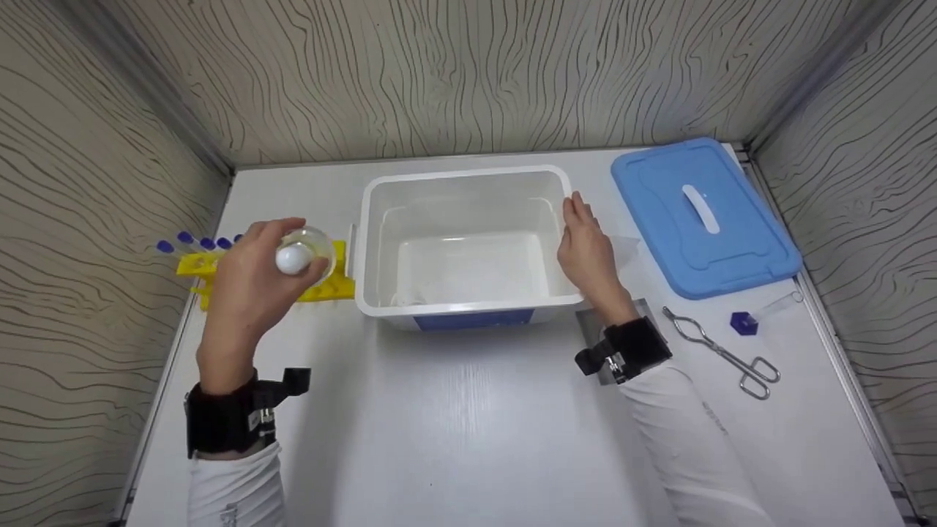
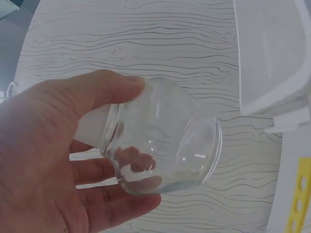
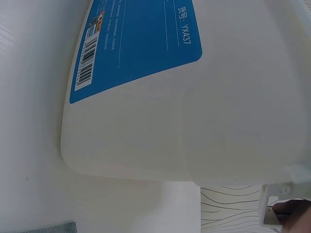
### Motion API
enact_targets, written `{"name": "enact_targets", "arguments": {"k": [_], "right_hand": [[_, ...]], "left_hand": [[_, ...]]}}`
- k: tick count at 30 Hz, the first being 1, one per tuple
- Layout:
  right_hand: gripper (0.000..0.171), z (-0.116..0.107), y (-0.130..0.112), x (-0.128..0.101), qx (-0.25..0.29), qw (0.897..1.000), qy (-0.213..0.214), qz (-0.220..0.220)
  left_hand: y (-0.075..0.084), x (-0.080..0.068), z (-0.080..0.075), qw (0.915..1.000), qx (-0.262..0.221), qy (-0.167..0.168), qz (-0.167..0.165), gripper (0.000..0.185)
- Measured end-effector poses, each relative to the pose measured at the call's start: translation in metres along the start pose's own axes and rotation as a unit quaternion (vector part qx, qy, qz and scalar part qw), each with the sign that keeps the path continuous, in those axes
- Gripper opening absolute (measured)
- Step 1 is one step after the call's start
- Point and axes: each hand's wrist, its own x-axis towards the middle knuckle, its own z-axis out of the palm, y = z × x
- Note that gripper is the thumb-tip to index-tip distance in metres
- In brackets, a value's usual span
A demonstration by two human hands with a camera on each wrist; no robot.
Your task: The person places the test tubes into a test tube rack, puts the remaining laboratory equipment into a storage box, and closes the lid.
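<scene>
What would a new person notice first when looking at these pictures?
Most striking is the big white tub, open in the middle of the white table, with the right hand resting flat against its right rim. The left hand holds a small clear glass jar tilted on its side, just left of the tub above a yellow rack. The blue lid lies at the far right.

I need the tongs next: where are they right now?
In the head view the tongs lie on the table's right side, just right of the right hand's wrist, below the blue lid.
</scene>
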Motion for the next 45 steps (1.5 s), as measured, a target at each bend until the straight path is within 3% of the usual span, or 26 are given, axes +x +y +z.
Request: {"name": "enact_targets", "arguments": {"k": [8,20,28,35,39,45], "right_hand": [[0.049,0.000,-0.003,-0.002,0.009,1.000,0.007,0.002],[0.050,-0.001,-0.002,-0.001,-0.003,1.000,0.000,0.005],[0.049,-0.001,0.000,0.000,-0.003,1.000,-0.002,0.005],[0.049,-0.002,-0.001,0.000,-0.010,1.000,0.003,0.002],[0.049,-0.002,-0.002,0.000,-0.009,1.000,0.003,0.001],[0.049,0.000,-0.003,0.000,-0.013,1.000,0.001,0.003]], "left_hand": [[0.022,0.025,0.020,0.9962,0.028,-0.073,0.039,0.054],[0.038,0.055,0.061,0.9799,0.031,-0.185,0.067,0.054],[0.049,0.076,0.102,0.9563,0.036,-0.272,0.100,0.052],[0.059,0.086,0.136,0.9315,0.053,-0.356,0.053,0.055],[0.064,0.087,0.152,0.9155,0.092,-0.389,0.049,0.059],[0.070,0.085,0.167,0.8990,0.117,-0.420,0.043,0.056]]}}
